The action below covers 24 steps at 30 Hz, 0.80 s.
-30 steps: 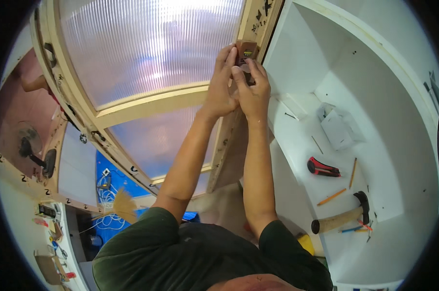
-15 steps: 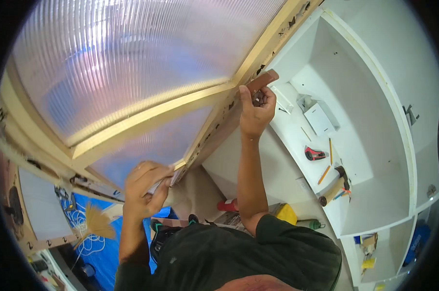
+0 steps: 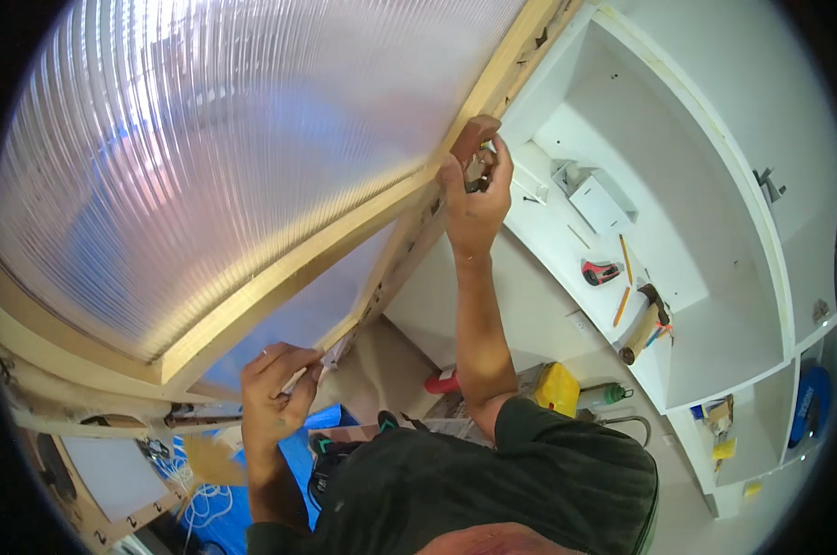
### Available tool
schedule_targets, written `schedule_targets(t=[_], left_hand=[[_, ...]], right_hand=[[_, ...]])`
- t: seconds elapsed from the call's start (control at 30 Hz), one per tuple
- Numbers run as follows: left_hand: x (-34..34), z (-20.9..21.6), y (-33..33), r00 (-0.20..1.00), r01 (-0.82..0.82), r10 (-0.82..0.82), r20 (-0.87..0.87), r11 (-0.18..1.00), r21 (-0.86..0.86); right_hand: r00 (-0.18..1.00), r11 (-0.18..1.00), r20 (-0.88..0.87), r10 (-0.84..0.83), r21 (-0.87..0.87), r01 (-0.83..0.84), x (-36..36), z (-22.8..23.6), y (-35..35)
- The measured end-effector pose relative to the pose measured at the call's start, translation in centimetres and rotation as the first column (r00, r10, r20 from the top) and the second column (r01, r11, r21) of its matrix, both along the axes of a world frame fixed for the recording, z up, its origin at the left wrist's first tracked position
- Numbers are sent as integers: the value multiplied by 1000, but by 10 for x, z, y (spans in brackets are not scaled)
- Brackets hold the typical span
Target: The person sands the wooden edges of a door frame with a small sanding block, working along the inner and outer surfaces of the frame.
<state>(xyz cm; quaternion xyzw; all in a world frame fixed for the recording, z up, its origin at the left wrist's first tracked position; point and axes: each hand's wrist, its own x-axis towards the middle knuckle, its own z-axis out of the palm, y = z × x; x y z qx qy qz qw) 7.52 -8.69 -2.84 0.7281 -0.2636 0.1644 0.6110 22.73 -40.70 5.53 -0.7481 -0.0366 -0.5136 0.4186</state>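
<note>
A pale wooden frame (image 3: pixel 280 275) with a ribbed, see-through panel (image 3: pixel 243 129) stands tilted in front of me. My right hand (image 3: pixel 479 211) is closed around a reddish-brown, flat bar-like piece (image 3: pixel 475 137), held against the frame's right edge. Something small and shiny shows between those fingers, too hidden to name. Lower down, at the frame's near right part, my left hand (image 3: pixel 280 388) pinches a thin whitish piece (image 3: pixel 295 378) whose kind I cannot make out. Its fingertips touch or nearly touch the wood.
On the white shelf unit (image 3: pixel 659 379) at right lie a hammer (image 3: pixel 642 331), a red utility knife (image 3: pixel 601 273), pencils (image 3: pixel 621 306) and a white box (image 3: pixel 601 205). Below are a yellow container (image 3: pixel 557 388) and red cylinder (image 3: pixel 443 381). Blue sheeting (image 3: pixel 236 511), white cord (image 3: pixel 206 504) and a straw brush (image 3: pixel 213 460) lie lower left.
The frame looks larger and shifted left and down in view. My right hand has moved slightly left with the brown piece, now against the frame's edge. My left hand is a little lower.
</note>
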Motion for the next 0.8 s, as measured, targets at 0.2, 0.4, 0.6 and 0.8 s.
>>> schedule_targets(t=[0.2,0.4,0.6,0.8], left_hand=[[5,-2,-4,999,20,-19,-45,1000,24],[3,-7,-5,994,59,-57,-93,998,19],[1,-3,-9,988,86,-77,-133,994,68],[-5,-3,-20,982,107,-94,-163,992,71]], right_hand=[[977,993,209,-47,-100,69,25,-8,-3],[967,978,221,-125,-135,157,19,-2,5],[964,980,226,-138,-106,166,22,0,8],[968,997,239,-70,7,70,15,6,9]])
